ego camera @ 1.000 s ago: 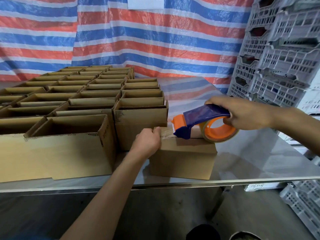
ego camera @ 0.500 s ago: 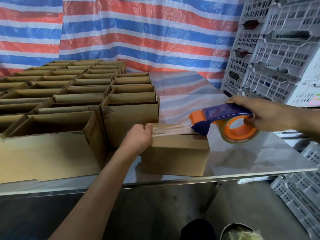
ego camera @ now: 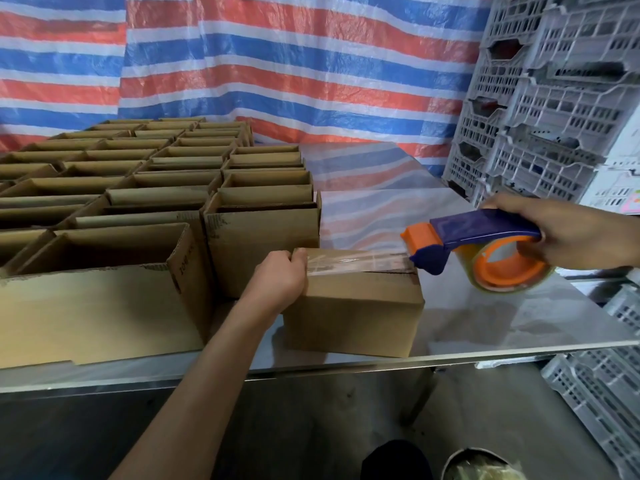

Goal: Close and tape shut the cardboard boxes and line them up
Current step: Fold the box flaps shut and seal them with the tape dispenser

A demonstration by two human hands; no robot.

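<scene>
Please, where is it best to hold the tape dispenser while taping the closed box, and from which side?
Grip the tape dispenser by its blue handle, coming from the right, as the right hand does now. The handle arches over the orange roll, and the orange cutter end points left toward the closed box, so keep that end free.

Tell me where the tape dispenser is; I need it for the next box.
Head view, right side: the tape dispenser is gripped by the right hand, just past the right end of the closed box, above the table.
</scene>
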